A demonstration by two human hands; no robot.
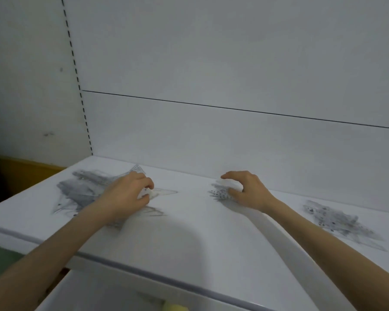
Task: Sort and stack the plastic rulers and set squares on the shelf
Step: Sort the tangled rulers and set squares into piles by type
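**Head view: both hands at the clear plastic piles**

A jumbled left pile (83, 194) of clear rulers and set squares lay on the white shelf (189, 232). The left hand (126, 194) rested on its right edge, fingers curled round a set square (164, 192). The right hand (245, 189) arched over a small stack (219, 192), its grip unclear. A right pile (337, 223) lay well apart.

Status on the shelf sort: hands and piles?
Left hand pinching a clear piece on the left pile. Right hand arched over the middle pile, grip unclear. Third pile far right. No obstruction seen.
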